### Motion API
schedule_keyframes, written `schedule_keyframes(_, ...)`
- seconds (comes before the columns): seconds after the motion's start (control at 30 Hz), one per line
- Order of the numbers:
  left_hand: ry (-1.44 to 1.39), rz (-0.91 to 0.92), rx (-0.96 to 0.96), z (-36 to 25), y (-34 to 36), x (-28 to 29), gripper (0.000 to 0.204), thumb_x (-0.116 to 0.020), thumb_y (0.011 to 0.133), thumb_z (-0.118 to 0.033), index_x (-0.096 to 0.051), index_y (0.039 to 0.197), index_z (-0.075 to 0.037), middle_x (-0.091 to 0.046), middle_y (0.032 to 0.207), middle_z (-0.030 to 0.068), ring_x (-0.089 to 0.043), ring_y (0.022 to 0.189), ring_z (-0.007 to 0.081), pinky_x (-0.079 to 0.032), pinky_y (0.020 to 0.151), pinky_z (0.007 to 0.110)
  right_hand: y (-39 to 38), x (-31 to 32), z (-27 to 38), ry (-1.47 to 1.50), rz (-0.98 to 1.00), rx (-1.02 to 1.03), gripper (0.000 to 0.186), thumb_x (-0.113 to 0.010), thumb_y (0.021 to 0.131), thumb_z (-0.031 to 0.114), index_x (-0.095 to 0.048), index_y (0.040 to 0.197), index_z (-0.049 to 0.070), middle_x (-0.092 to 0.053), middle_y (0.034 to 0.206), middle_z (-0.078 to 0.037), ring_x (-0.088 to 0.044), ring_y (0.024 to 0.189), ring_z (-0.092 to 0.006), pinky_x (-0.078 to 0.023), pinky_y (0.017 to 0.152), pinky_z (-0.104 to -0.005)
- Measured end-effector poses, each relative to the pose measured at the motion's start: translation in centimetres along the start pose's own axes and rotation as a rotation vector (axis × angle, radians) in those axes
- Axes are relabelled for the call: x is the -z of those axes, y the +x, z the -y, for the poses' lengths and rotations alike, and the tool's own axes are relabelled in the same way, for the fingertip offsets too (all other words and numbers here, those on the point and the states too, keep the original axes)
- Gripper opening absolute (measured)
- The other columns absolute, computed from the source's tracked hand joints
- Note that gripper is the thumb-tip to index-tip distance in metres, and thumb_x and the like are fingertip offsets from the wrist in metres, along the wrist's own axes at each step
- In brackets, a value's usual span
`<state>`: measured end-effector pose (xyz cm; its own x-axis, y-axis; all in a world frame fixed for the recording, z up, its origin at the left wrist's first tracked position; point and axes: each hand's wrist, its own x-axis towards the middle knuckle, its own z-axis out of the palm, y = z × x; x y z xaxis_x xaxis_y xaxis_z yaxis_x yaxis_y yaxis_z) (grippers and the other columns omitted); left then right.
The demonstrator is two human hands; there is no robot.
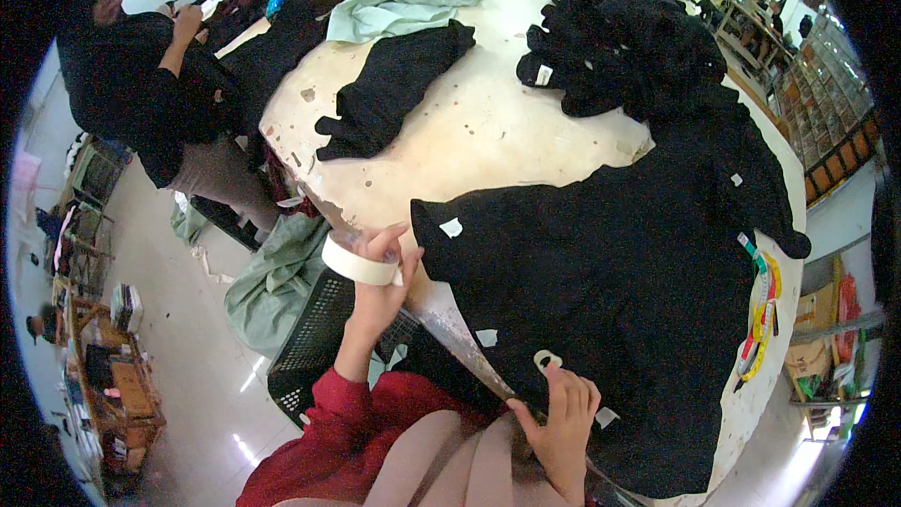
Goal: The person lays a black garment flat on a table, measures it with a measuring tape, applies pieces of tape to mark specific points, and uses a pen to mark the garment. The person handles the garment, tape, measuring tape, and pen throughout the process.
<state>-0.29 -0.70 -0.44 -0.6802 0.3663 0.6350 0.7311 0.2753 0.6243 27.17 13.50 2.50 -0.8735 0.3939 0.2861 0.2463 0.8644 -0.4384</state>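
Observation:
My left hand [383,286] is closed on a roll of white tape [361,261] at the table's near edge, with fingers passing through its ring. Spread across the near right of the table is a black garment [601,263] with small white pieces of tape or paper on it. On the garment's near edge lies my right hand [563,418], thumb apart from the fingers. Just beyond those fingertips is a small pale ring-shaped piece [546,360]; whether it is touched I cannot tell. A white patch [607,417] on the cloth sits beside that hand.
A coiled measuring tape [765,305] lies right of the garment. Black cloth is heaped [629,47] farther back; another black piece [399,84] and pale green cloth [404,7] lie left. A black plastic crate [314,329] stands below the edge. Another person [141,84] works at far left.

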Motion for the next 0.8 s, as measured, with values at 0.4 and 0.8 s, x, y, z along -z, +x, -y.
schedule_keyframes(0.4, 0.421, 0.181, -0.414, -0.1, 8.0, -0.4, 0.022, -0.071, 0.078, -0.012, -0.067, 0.099, -0.019, -0.058, 0.106, 0.0009, -0.054, 0.101, 0.0219, -0.032, 0.092, 0.039, -1.0, 0.6, -1.9, -0.025, 0.051, 0.065, 0.062, -0.068, 0.081, 0.004, -0.046, 0.139, 0.009, -0.065, 0.114, -0.009, -0.061, 0.107, -0.0274, -0.044, 0.095, -0.0455)
schedule_keyframes(0.8, -0.003, 0.373, -0.199, -6.2, 3.0, 3.3, 0.041, -0.064, 0.070, -0.014, -0.067, 0.111, -0.013, -0.059, 0.095, 0.0052, -0.056, 0.091, 0.0227, -0.035, 0.090, 0.038, 2.2, 3.9, 0.0, 0.398, 0.009, -0.398, 0.036, -0.065, 0.087, 0.005, -0.060, 0.123, 0.004, -0.057, 0.131, -0.017, -0.065, 0.102, -0.0275, -0.048, 0.093, -0.0372)
